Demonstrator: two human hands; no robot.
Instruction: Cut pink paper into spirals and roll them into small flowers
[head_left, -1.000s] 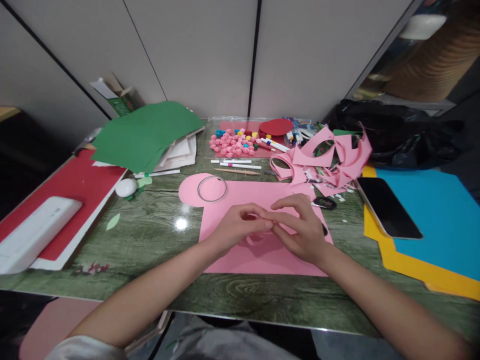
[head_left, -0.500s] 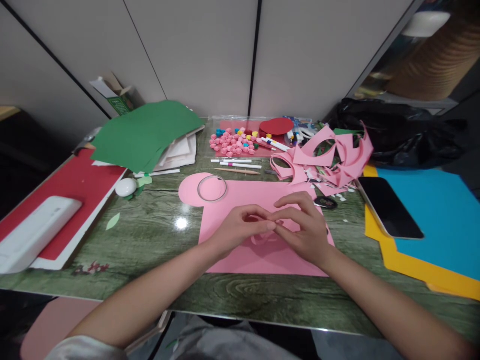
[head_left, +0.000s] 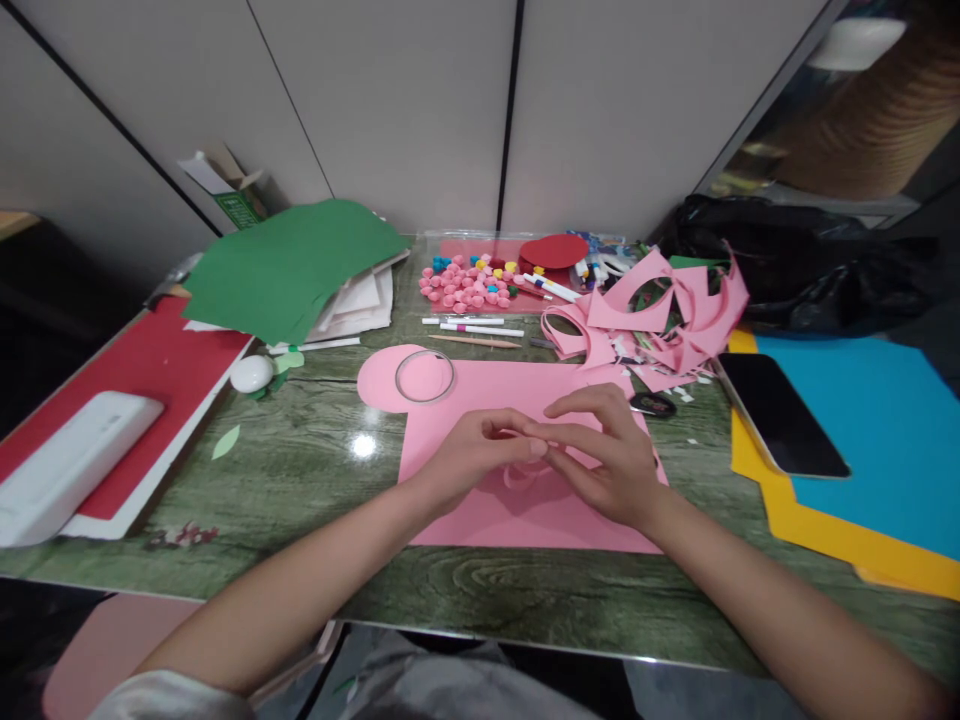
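My left hand (head_left: pixel 471 456) and my right hand (head_left: pixel 600 455) meet over a pink paper sheet (head_left: pixel 480 510) lying on the green wood-grain table (head_left: pixel 300 470). Both hands pinch a curled pink paper strip (head_left: pixel 521 470) between their fingertips. The strip hangs in a loop just below the fingers. A clear ring (head_left: pixel 424 376) rests on the sheet's far left corner. A small black object (head_left: pixel 651 404) lies just beyond my right hand.
Pink paper offcuts (head_left: pixel 652 320) pile up at the back right, with pens (head_left: pixel 472 327) and small pink rolled pieces (head_left: pixel 465 285) behind. A phone (head_left: pixel 780 412) lies on blue and yellow sheets (head_left: pixel 885 440). Green paper (head_left: pixel 292 265), a red sheet (head_left: pixel 157 365) and a white device (head_left: pixel 71 465) sit left.
My fingers have shifted slightly as they work the strip. The loop of pink paper beneath them has changed shape a little. Nothing else moved.
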